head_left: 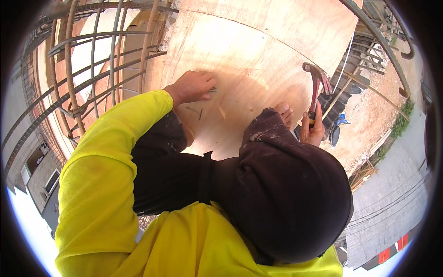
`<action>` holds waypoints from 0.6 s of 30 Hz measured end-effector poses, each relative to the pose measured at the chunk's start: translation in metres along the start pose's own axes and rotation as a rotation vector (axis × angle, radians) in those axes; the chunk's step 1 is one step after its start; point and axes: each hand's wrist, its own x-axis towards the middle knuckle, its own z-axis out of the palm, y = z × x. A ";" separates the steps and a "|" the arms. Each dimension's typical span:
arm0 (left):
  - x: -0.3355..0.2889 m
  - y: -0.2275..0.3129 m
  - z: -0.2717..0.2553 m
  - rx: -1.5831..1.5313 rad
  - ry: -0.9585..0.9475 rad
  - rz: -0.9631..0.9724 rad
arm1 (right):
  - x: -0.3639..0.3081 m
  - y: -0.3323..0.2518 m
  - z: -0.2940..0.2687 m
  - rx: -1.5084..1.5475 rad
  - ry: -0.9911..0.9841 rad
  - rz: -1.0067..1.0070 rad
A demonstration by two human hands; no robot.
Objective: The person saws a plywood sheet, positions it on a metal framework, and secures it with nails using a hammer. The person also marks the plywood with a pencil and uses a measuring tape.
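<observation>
On the pale plywood [240,55], left of centre, the left hand [191,87] sits low with its back turned up, wrist slightly bent and fingers curled together, the thumb lying on the near side. Its arm, in a yellow sleeve [110,129], is bent sharply at the elbow, so that the forearm slants up and rightward to the board. A few thin nails [215,90] show right at the fingertips; whether the hand grips them or only touches them, I cannot tell. Two loose nails [196,111] lie on the wood just below that hand.

Near the board's right edge, the right hand [313,131] is closed around the black-and-yellow grip of a claw hammer [316,87], fingers wrapped and hammer head raised above the fist, claw pointing right. Its forearm is hidden behind the knee in black trousers [290,194]. A bare foot [284,113] stands on the plywood just left of this hand.
</observation>
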 end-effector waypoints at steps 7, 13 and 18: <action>-0.003 -0.011 0.002 0.029 -0.018 0.080 | 0.001 -0.013 0.010 -0.018 -0.223 -0.001; 0.000 -0.014 -0.001 0.194 -0.051 0.147 | 0.011 -0.017 0.012 -0.029 -0.300 -0.024; 0.015 -0.015 -0.019 0.217 0.143 0.111 | 0.023 -0.018 0.011 -0.057 -0.264 -0.054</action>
